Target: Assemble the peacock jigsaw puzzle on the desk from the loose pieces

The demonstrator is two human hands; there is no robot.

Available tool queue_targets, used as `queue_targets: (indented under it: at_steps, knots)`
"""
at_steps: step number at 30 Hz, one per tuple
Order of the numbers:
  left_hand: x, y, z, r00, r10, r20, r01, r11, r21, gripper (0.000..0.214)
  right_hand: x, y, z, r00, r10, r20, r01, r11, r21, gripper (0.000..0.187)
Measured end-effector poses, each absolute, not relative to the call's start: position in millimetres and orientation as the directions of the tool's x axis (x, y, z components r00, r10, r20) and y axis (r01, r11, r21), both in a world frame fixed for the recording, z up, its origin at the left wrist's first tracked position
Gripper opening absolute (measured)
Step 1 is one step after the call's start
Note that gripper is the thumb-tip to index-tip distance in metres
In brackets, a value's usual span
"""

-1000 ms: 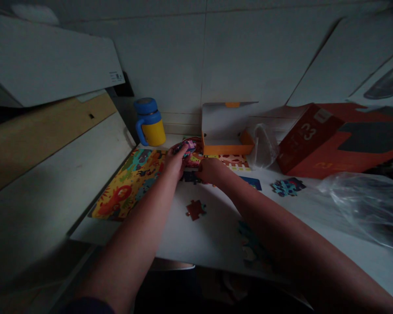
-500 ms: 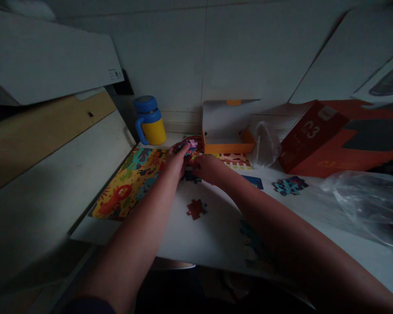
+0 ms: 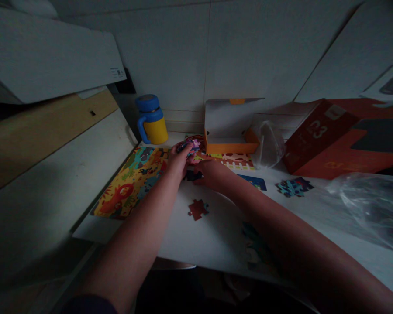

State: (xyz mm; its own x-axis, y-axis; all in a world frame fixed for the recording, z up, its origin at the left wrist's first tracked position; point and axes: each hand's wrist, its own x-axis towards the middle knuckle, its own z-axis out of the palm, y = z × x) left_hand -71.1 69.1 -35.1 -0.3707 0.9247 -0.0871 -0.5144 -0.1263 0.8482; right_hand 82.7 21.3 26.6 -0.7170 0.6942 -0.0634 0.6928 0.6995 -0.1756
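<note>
My left hand (image 3: 180, 157) is closed around several jigsaw puzzle pieces (image 3: 192, 147), with pink and purple showing on top. Just to its right, my right hand (image 3: 208, 170) has its fingertips curled on a dark puzzle piece (image 3: 192, 175) low over the table; the fingers partly cover it. Nearer to me lies a single reddish-brown puzzle piece (image 3: 198, 209), flat on the white tabletop. To the right sits a small pile of blue and dark puzzle pieces (image 3: 294, 187). More teal pieces (image 3: 251, 237) lie partly under my right forearm.
A yellow animal picture board (image 3: 118, 192) lies left, with a blue-and-yellow mug (image 3: 155, 126) behind it. An open orange-and-white box (image 3: 231, 148) stands at the back. Rightward are a red box (image 3: 327, 139), a clear plastic bag (image 3: 367, 196) and a blue card (image 3: 257, 181).
My right hand has lowered slightly, and its fingers have shifted onto the dark piece. My left hand keeps its hold on the pieces. The whole view has shifted a little.
</note>
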Motion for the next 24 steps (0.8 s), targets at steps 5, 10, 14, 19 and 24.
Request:
queue_targets:
  at_steps: [5,10,14,19,24]
  knots:
    - [-70,68,-33,-0.378,0.921,-0.096,-0.511,-0.121,0.851,0.055,76,12,20,-0.655,0.754,-0.041,0.75,0.643,-0.155,0.031]
    - [-68,66,-31,-0.377,0.922,-0.085,-0.52,-0.135,0.844,0.053,88,20,24,-0.651,0.759,-0.006,0.75,0.642,-0.159,0.03]
    - [-68,65,-30,-0.373,0.926,-0.067,-0.534,-0.155,0.831,0.047,121,41,42,-0.567,0.822,-0.045,0.822,0.562,-0.089,0.038]
    - [-65,62,-29,-0.379,0.924,-0.051,-0.512,-0.163,0.843,0.047,141,46,46,-0.611,0.77,-0.184,0.789,0.61,-0.07,0.05]
    - [-62,61,-29,-0.381,0.923,-0.048,-0.497,-0.161,0.852,0.051,131,38,37,-0.673,0.703,-0.23,0.729,0.682,-0.047,0.041]
